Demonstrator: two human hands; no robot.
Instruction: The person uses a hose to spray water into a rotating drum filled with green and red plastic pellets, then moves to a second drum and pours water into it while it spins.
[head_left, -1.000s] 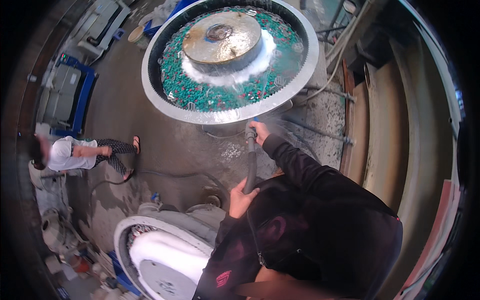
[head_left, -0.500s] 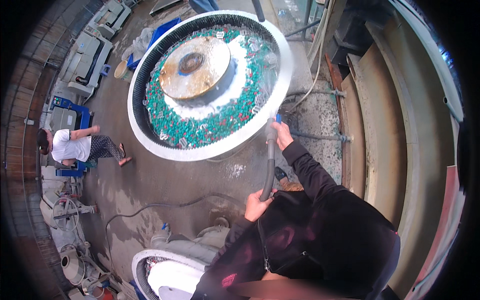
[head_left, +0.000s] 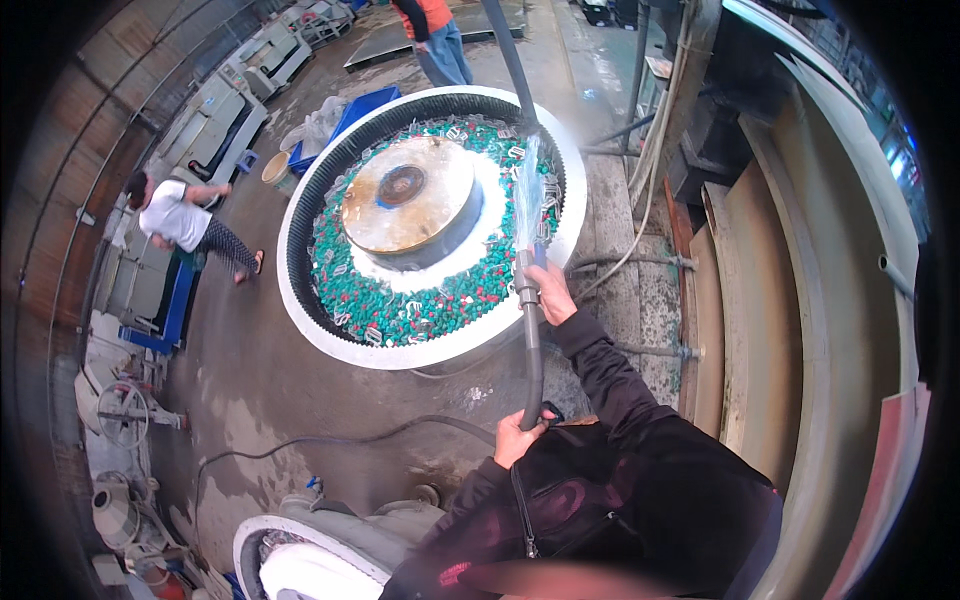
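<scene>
My right hand (head_left: 550, 292) is wrapped round the nozzle end of a grey hose (head_left: 533, 365), beside a blue valve handle (head_left: 541, 256). Lower down, my left hand (head_left: 516, 440) grips the same hose near my waist. A jet of water (head_left: 528, 195) sprays from the nozzle into the far right side of a round tub (head_left: 330, 347) with a white rim and ribbed dark wall. Inside lie many small green and red pieces (head_left: 400, 318) mixed with clear or metal buckle-like parts (head_left: 374, 335). They ring a round, rust-stained hub (head_left: 410, 195).
A second white-rimmed tub (head_left: 245, 545) stands at lower left, near a dark hose (head_left: 340, 438) on the wet floor. One person in a white shirt (head_left: 178, 215) is among machines at left; another in orange (head_left: 432, 18) stands beyond the tub. Tall panels (head_left: 770, 270) line the right.
The view has tilted up, so the tub sits lower and the person in orange shows more. The water jet is now plainly visible and points farther into the tub. Both hands keep their grip.
</scene>
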